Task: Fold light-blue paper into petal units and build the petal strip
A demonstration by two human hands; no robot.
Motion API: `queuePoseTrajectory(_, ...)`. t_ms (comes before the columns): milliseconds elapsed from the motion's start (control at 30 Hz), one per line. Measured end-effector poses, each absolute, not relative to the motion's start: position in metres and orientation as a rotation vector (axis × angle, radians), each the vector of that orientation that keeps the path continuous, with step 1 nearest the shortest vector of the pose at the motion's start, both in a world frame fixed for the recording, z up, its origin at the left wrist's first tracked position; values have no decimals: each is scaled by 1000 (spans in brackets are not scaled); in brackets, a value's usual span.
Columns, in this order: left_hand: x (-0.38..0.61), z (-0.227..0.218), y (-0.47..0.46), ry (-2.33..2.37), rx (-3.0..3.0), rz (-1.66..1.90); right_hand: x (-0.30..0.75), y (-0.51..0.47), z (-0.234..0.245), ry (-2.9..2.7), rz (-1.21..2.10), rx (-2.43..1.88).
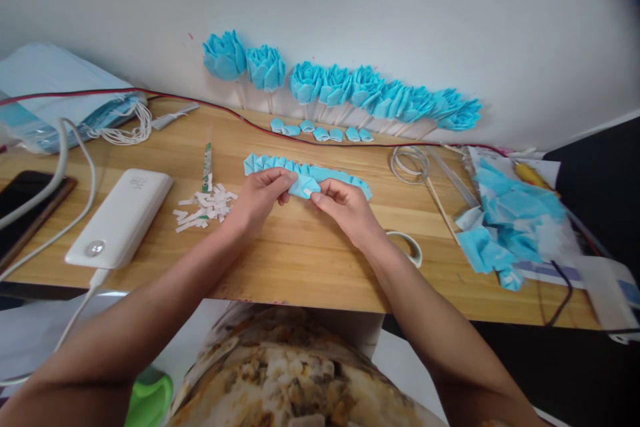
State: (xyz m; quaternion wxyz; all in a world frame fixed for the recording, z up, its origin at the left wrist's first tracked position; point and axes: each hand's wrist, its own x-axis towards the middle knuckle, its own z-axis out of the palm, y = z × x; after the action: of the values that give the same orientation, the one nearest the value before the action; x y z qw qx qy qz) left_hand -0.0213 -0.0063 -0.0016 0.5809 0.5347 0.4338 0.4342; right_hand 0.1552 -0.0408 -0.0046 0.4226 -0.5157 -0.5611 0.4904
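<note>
My left hand (260, 199) and my right hand (345, 208) meet over the middle of the wooden table (300, 253). Both pinch a small folded blue paper piece (304, 185) between thumb and fingers. Just behind it lies a row of folded blue paper petals (280, 163), stuck side by side in a strip. Several finished blue paper flowers (340, 83) on sticks lean against the white wall at the back. A few loose folded petals (320, 132) lie below them.
A white power bank (123, 215) with cable lies at left, beside a dark phone (25, 203). Small white paper scraps (205, 205) are piled near my left hand. A tape roll (410, 245), wire coil (409, 161), thin sticks and blue paper sheets (510, 220) sit at right.
</note>
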Motion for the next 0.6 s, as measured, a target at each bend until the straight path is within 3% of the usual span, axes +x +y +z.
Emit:
queuePoseTrajectory(400, -19, -2, -6, 998, 1175, 974, 155, -39, -4, -1345, 1118, -1357)
queuePoseTrajectory(600, -19, 3, -8, 1070, 1210, 975, 157, -40, -5, -1289, 1251, -1256)
